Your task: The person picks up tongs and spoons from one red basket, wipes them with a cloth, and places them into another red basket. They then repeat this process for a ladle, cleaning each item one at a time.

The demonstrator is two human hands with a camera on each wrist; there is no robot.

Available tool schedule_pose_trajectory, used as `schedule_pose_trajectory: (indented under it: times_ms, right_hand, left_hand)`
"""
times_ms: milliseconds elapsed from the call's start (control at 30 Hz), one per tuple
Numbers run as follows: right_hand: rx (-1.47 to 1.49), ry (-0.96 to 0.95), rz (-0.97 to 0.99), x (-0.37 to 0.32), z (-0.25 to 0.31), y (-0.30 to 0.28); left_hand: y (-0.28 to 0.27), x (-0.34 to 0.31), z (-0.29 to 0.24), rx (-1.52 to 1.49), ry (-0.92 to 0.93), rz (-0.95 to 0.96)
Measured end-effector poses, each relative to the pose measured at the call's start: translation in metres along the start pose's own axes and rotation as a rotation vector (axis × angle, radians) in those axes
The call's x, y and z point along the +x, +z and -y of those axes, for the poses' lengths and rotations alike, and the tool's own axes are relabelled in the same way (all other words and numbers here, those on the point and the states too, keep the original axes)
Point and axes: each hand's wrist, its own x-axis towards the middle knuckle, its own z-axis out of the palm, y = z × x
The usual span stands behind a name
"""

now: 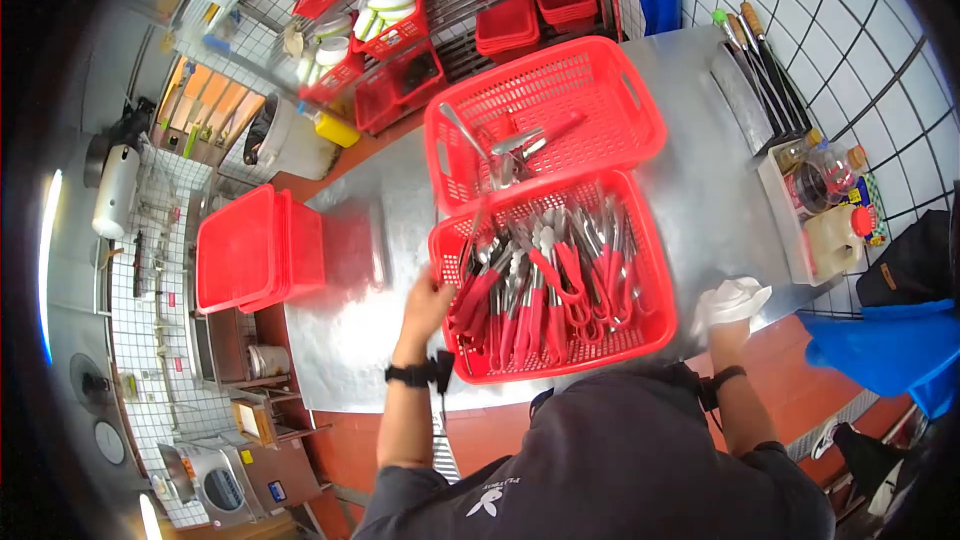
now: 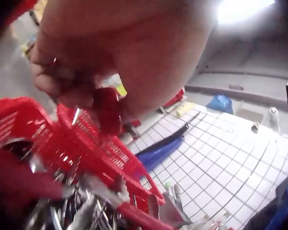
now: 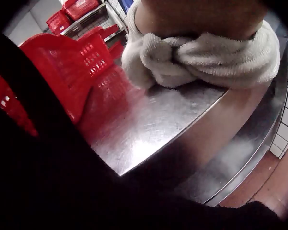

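My left hand (image 1: 427, 308) is at the left rim of the front red basket (image 1: 560, 370), which is full of metal tongs with red handles (image 1: 540, 325). In the left wrist view, the fingers and thumb of that hand (image 2: 129, 43) pinch a red handle (image 2: 107, 110) above the basket; the tool's far end is unclear. Behind it, the rear red basket (image 1: 520, 95) holds a few metal tools (image 1: 512, 162). To the right, my right hand (image 1: 731, 335) grips a bunched white cloth (image 1: 733, 300) on the steel table, and the cloth (image 3: 182, 60) hides its fingers in the right wrist view.
Stacked red baskets (image 1: 255, 250) stand at the table's left. Along the right wall are a metal holder with long-handled tools (image 1: 765, 70) and a white tray (image 1: 788, 215) of bottles. Racks with red baskets (image 1: 507, 25) stand behind the steel table (image 1: 350, 350).
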Motion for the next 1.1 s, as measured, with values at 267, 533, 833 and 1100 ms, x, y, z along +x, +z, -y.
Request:
schedule_pose_trajectory:
  times_ms: [267,533,833,1100]
  right_hand:
    - [0.545,0.191,0.195,0.007,-0.019,0.009]
    - [-0.41,0.043,0.428,0.047,-0.019,0.002]
    - [0.908,0.348,0.5,0.053,0.06,-0.03]
    - [0.731,0.274,0.615,0.027,0.09,-0.017]
  left_hand:
    - [0.011,-0.105,-0.027,-1.08,-0.363,0.089]
    - [0.038,-0.155,-0.068,-1.22,-0.003,0.162]
    - [0.062,-0.162,-0.045,-1.601,-0.217,0.282]
    - [0.084,-0.179,-0.022,-0.629,-0.236,0.514]
